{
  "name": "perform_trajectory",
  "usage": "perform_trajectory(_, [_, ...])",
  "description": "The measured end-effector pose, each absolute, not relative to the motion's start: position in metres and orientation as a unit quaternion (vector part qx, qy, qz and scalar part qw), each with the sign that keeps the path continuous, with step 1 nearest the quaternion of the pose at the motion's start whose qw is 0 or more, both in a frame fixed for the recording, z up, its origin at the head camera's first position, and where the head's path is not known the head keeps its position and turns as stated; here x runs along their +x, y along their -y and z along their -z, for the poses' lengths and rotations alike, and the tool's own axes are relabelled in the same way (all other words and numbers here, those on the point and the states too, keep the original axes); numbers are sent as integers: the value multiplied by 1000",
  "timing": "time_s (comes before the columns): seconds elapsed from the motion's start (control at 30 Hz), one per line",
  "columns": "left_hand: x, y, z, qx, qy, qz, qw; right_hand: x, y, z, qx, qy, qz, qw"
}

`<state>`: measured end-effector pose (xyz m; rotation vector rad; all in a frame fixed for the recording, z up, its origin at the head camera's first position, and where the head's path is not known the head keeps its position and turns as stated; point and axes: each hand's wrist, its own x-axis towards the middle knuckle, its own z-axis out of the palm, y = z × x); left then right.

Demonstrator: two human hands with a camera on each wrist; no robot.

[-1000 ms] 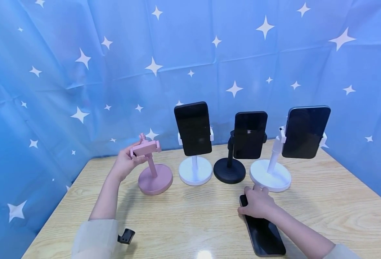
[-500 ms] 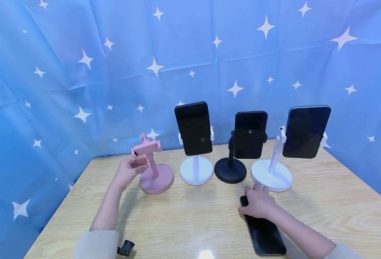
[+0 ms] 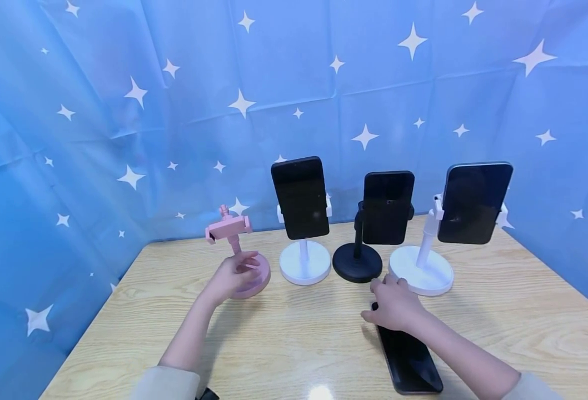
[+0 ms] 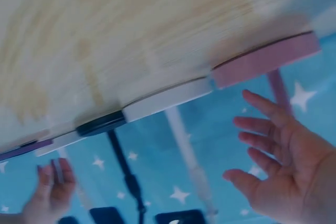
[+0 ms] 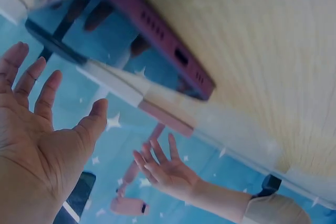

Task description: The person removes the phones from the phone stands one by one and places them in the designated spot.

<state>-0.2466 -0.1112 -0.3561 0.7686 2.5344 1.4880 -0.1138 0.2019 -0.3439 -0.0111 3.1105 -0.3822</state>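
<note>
My left hand (image 3: 231, 278) hovers in front of the round base of a pink phone stand (image 3: 228, 226), whose clamp holds no phone. Its fingers are spread and hold nothing, as the left wrist view shows of this hand (image 4: 286, 161). Over the far end of a black-screened phone (image 3: 410, 361) lying flat on the table is my right hand (image 3: 396, 303). In the right wrist view that hand (image 5: 47, 124) has loosely extended fingers, apart from the phone, whose purple edge (image 5: 173, 51) faces the camera.
Three more stands hold upright phones: a white one (image 3: 305, 266), a black one (image 3: 357, 264) and another white one (image 3: 421, 272) at the right. A blue star-patterned curtain (image 3: 294, 83) hangs behind the wooden table (image 3: 294, 344).
My left hand has left the pink stand's clamp and moved down and right to its base. The right hand has lifted slightly off the lying phone.
</note>
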Motion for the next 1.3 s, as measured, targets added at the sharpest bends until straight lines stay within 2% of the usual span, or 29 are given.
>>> perform_trajectory(0.37, [-218, 72, 339, 243, -789, -553, 112, -106, -181, 323, -64, -981, 182, -31])
perform_trajectory(0.53, [-210, 56, 337, 222, -769, -588, 119, -107, -178, 312, -92, -969, 217, -72])
perform_trajectory(0.9, [-210, 39, 324, 225, -766, -599, 60, -123, -170, 284, -100, -949, 271, -127])
perform_trajectory(1.3, [-210, 35, 303, 237, -757, -608, 4, -132, -165, 280, -100, -918, 350, -158])
